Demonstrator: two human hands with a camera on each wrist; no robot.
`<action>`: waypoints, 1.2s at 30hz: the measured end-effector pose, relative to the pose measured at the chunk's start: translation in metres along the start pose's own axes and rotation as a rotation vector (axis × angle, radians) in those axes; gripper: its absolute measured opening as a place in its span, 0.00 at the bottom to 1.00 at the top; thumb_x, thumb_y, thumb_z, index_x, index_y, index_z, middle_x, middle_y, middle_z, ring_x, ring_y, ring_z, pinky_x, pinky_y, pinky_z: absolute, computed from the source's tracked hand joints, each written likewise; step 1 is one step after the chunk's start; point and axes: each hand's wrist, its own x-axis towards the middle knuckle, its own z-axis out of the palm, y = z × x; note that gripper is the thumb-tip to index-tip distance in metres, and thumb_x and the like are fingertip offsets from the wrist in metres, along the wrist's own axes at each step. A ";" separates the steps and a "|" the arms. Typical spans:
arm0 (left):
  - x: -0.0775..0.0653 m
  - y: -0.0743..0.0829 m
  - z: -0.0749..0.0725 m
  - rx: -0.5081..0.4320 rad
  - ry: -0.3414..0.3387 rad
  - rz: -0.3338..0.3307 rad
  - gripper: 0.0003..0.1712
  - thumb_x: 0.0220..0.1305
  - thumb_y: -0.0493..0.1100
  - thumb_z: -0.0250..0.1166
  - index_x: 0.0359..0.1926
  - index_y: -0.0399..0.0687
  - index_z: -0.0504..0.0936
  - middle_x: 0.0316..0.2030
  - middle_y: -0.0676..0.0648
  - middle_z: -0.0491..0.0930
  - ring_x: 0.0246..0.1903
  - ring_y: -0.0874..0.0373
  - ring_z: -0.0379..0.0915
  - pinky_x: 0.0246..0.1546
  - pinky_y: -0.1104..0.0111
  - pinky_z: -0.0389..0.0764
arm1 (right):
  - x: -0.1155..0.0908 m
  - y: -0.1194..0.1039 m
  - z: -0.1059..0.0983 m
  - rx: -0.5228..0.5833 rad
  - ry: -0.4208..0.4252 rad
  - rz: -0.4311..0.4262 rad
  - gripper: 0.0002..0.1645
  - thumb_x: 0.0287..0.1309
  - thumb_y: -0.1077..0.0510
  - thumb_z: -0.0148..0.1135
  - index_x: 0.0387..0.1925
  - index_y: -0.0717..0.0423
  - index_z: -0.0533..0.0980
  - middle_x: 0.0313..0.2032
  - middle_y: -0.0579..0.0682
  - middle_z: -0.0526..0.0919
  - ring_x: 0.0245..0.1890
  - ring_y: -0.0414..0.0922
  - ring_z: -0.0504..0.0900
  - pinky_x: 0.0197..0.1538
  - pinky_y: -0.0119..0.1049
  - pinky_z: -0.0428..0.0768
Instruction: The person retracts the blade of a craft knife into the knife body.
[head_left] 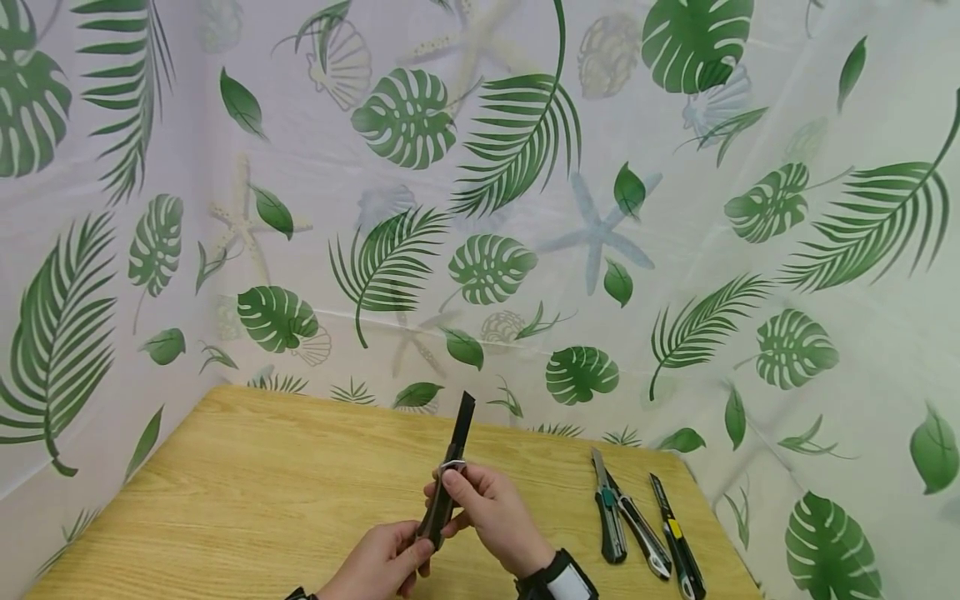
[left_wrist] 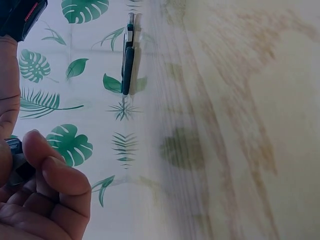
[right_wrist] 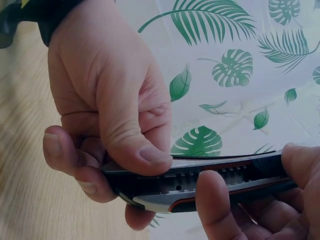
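Observation:
A dark box cutter point(head_left: 438, 508) points up and away from me in the head view, its long dark blade point(head_left: 462, 421) extending past the handle. Around its rear end, my left hand point(head_left: 386, 560) grips with thumb and fingers. My right hand point(head_left: 495, 510) pinches the handle nearer the blade, thumb on top. In the right wrist view the handle point(right_wrist: 155, 202) shows black and grey with thin orange trim and a notched channel; the right thumb presses at one end. Only part of the cutter shows between the left fingers point(left_wrist: 65, 175) in the left wrist view.
To the right on the wooden table point(head_left: 262, 475) lie a grey cutter with a teal slider point(head_left: 611, 529), a black-and-silver cutter point(head_left: 643, 533) partly beneath it, and a black cutter with a yellow part point(head_left: 678, 546). A leaf-patterned curtain point(head_left: 517, 333) hangs behind the table.

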 end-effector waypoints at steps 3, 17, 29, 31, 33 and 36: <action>0.000 0.001 -0.001 -0.002 -0.001 0.002 0.23 0.77 0.51 0.58 0.51 0.33 0.80 0.29 0.49 0.80 0.21 0.59 0.71 0.21 0.73 0.70 | 0.000 -0.002 0.000 0.002 -0.005 0.003 0.24 0.74 0.46 0.57 0.53 0.63 0.79 0.48 0.62 0.84 0.46 0.50 0.85 0.36 0.36 0.85; -0.001 0.002 -0.007 0.012 -0.018 0.030 0.26 0.77 0.55 0.57 0.51 0.31 0.80 0.28 0.50 0.81 0.20 0.61 0.71 0.20 0.74 0.69 | 0.001 -0.004 0.003 0.011 -0.009 0.004 0.20 0.74 0.51 0.58 0.54 0.63 0.79 0.48 0.60 0.85 0.45 0.49 0.84 0.37 0.35 0.84; -0.002 0.005 -0.009 0.012 -0.015 0.024 0.25 0.77 0.54 0.58 0.51 0.32 0.80 0.28 0.49 0.80 0.20 0.60 0.70 0.20 0.73 0.68 | 0.002 -0.005 0.004 -0.003 -0.030 -0.015 0.19 0.73 0.54 0.60 0.56 0.64 0.78 0.49 0.57 0.85 0.46 0.48 0.83 0.38 0.34 0.83; -0.002 0.006 -0.009 0.010 -0.015 0.025 0.25 0.77 0.54 0.58 0.51 0.32 0.80 0.29 0.48 0.80 0.20 0.60 0.70 0.19 0.74 0.68 | 0.002 -0.005 0.004 -0.002 -0.031 -0.015 0.19 0.73 0.55 0.61 0.56 0.64 0.77 0.48 0.56 0.86 0.46 0.48 0.83 0.38 0.34 0.83; -0.003 0.007 -0.008 0.006 -0.014 0.024 0.25 0.77 0.53 0.58 0.50 0.32 0.80 0.29 0.47 0.80 0.20 0.61 0.69 0.19 0.74 0.68 | 0.002 -0.005 0.004 0.001 -0.030 -0.014 0.19 0.72 0.56 0.61 0.56 0.64 0.77 0.49 0.57 0.86 0.46 0.48 0.83 0.37 0.33 0.82; -0.004 0.010 -0.007 -0.002 -0.010 0.022 0.25 0.77 0.53 0.58 0.49 0.32 0.80 0.29 0.45 0.80 0.19 0.61 0.69 0.19 0.74 0.68 | 0.001 -0.006 0.004 0.009 -0.029 -0.010 0.18 0.72 0.57 0.62 0.57 0.63 0.77 0.49 0.57 0.86 0.46 0.47 0.83 0.36 0.33 0.82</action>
